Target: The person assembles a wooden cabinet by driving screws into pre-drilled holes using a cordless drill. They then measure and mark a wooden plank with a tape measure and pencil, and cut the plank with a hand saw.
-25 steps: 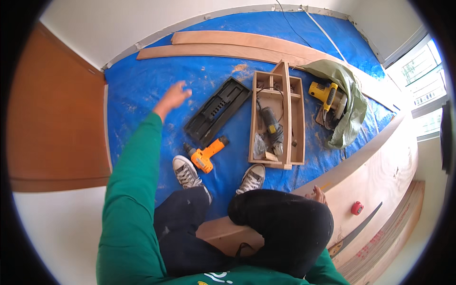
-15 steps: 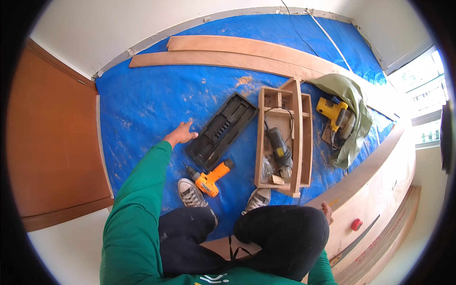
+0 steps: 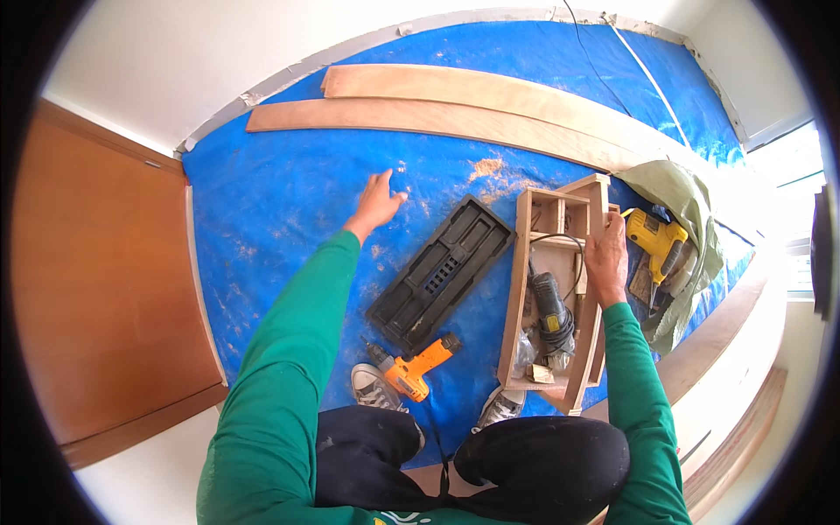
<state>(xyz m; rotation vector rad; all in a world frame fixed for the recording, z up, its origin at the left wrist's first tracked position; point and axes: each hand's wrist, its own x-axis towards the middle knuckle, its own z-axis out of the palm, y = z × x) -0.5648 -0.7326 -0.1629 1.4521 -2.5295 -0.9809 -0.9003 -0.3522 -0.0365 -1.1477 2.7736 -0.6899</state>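
My left hand (image 3: 378, 203) hovers over the blue sheet, fingers apart and holding nothing, beyond the far-left side of a long black plastic tray (image 3: 451, 254). At the right, my right hand (image 3: 608, 258) is closed around the upper bar of a wooden tool tote (image 3: 583, 350). Inside the tote lie an angle grinder (image 3: 551, 315) with its cord, a clear plastic bag (image 3: 524, 354) and a small light block (image 3: 541, 374). An orange cordless drill (image 3: 416, 372) rests on the sheet by my left shoe, just below the tray.
Two long boards (image 3: 455, 85) lie across the far side of the blue sheet (image 3: 289, 201). Right of the tote, a yellow power tool (image 3: 654, 234) sits on a green sack (image 3: 678, 188). Wood panels (image 3: 735, 350) stretch along the right; a brown door (image 3: 114, 280) stands left.
My right hand has come up from beside my right knee and taken hold of the tote's bar. My left hand has moved farther out, away from the tray. The view has shifted slightly.
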